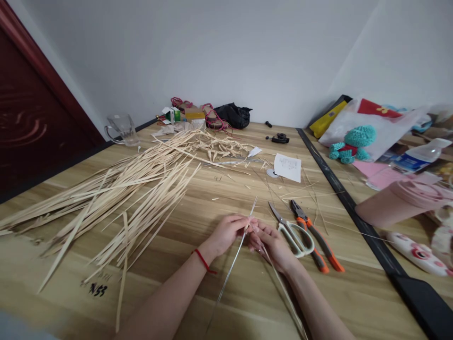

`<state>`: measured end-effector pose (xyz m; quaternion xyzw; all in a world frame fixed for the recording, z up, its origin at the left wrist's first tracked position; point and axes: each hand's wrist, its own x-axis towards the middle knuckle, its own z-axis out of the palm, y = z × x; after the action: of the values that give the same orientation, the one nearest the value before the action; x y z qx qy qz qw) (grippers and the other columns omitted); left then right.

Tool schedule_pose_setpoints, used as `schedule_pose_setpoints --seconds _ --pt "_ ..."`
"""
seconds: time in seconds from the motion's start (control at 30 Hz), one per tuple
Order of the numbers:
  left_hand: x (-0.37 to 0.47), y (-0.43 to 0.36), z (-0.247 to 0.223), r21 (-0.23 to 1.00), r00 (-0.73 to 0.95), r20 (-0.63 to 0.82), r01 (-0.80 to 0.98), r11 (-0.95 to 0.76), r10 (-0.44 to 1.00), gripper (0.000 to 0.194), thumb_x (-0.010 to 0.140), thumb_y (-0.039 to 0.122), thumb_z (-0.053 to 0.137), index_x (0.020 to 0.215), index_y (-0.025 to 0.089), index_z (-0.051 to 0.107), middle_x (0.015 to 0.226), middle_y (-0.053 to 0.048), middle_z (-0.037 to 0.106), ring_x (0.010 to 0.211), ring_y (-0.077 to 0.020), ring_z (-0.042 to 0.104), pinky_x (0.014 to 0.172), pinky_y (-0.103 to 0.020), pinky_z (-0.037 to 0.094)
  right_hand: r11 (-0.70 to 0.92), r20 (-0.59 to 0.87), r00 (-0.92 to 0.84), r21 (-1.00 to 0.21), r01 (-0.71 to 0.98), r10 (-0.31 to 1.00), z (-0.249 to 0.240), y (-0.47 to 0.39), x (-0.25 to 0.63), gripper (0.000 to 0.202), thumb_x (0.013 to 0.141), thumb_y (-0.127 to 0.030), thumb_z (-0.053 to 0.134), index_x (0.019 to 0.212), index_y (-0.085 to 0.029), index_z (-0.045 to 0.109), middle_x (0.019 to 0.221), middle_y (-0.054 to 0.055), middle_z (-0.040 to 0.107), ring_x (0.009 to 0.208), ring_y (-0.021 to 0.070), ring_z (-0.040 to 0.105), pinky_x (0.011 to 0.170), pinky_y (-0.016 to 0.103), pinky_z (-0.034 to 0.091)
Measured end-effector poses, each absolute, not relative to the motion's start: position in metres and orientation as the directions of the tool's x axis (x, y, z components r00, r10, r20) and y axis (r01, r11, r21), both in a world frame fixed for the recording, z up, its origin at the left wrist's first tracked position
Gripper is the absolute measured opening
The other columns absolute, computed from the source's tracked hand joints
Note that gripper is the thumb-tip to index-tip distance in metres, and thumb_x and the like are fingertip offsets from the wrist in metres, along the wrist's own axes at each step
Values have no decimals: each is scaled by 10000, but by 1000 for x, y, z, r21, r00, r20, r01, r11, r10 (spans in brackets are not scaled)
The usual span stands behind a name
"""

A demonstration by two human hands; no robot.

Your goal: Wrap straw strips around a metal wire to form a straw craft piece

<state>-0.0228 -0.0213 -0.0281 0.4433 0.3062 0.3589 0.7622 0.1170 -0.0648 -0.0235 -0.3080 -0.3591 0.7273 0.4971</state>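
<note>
My left hand point(230, 232) pinches a thin metal wire point(230, 267), which runs from above my fingertips down toward the front edge. A red cord circles my left wrist. Right beside it, my right hand point(269, 242) is closed on a pale strip point(285, 290) that trails down past my right forearm. The fingertips of both hands meet where the strip and wire come together. White-handled scissors point(295, 236) and orange-and-black pliers point(316, 238) lie just right of my right hand.
Long pale strips point(116, 189) cover the left of the table. Behind them are a glass mug point(123, 130) and a black bag point(234, 115). A paper note point(288, 167) lies beyond my hands. A pink cup point(399, 203) and a crocheted toy point(354, 144) are at right.
</note>
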Motion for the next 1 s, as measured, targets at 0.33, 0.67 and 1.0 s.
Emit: schedule_pose_setpoints --seconds 0.33,0.67,1.0 --pt "-23 -18 -33 860 601 -142 -318 399 786 358 771 401 607 949 94 657 729 -56 614 623 -146 563 594 -279 417 -260 -85 -348 -827 -498 934 -26 -64 120 162 817 -292 599 817 -137 645 575 -13 505 478 87 398 555 261 431" --pt "-23 -20 -31 854 611 -156 -312 417 776 321 776 395 602 933 119 646 740 -53 629 637 -184 603 574 -308 454 -240 -56 -343 -818 -522 938 -25 -67 119 142 850 -266 568 829 -140 630 575 -28 471 500 82 386 554 241 406" --pt "-22 -20 -28 884 552 -149 -298 361 820 267 768 370 616 869 132 681 667 -8 558 615 -120 502 598 -258 401 -253 -68 -331 -793 -555 941 -25 -65 121 137 836 -253 591 837 -133 657 541 -27 501 458 69 402 540 231 418"
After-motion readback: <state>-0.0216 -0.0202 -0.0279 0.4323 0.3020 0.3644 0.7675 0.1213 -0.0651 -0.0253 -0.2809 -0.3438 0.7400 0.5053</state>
